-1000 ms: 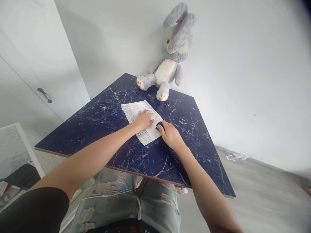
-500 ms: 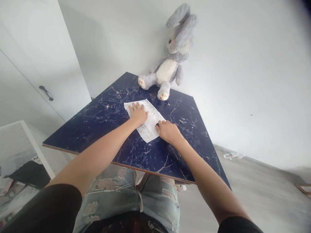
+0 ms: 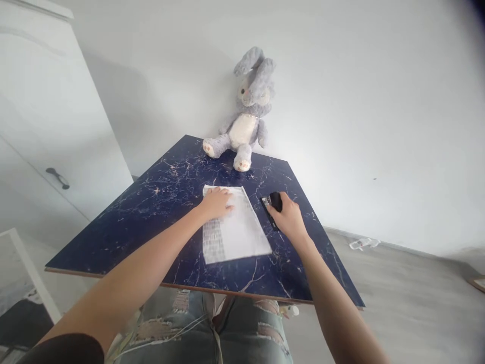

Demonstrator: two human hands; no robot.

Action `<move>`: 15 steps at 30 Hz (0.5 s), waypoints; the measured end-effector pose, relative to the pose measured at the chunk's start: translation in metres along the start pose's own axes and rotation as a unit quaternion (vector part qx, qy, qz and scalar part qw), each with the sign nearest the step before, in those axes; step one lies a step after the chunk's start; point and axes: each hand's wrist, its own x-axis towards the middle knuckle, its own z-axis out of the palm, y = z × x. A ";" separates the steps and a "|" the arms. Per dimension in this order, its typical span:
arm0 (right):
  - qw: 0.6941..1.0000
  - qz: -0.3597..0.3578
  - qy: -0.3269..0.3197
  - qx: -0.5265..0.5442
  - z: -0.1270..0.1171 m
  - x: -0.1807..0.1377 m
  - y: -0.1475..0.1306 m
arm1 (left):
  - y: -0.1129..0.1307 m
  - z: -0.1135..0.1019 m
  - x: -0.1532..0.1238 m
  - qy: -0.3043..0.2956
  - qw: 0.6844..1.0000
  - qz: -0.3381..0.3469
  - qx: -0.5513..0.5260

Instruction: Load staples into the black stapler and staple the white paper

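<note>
My left hand lies spread on the upper left part of a sheet of paper. The paper has a blank white middle and grey print along its left side. To the right of the sheet, my right hand is wrapped round a black stapler. The stapler's dark base and shiny metal part show beside the thumb; the rest is hidden by the fingers. Both hands are over the dark blue marbled table.
A grey plush rabbit sits at the table's back edge against the white wall. A white cabinet stands at the left. On the floor to the right lies a clear plastic bottle.
My right hand has moved off the paper to the right with the stapler. The sheet has turned and come nearer to me under my left hand. The view has tilted up.
</note>
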 end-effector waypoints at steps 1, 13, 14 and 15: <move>1.000 0.002 0.013 0.010 0.000 0.012 -0.001 | 0.003 -0.001 -0.002 0.003 0.999 0.043 -0.011; 0.996 0.016 -0.084 0.009 0.067 0.048 -0.032 | 0.028 -0.009 -0.010 0.000 0.976 0.189 -0.104; 0.996 0.011 -0.090 0.007 0.070 0.043 -0.031 | 0.027 -0.010 -0.010 0.004 0.977 0.182 -0.112; 0.995 0.001 -0.098 0.006 0.071 0.038 -0.030 | 0.026 -0.011 -0.009 0.009 0.977 0.175 -0.122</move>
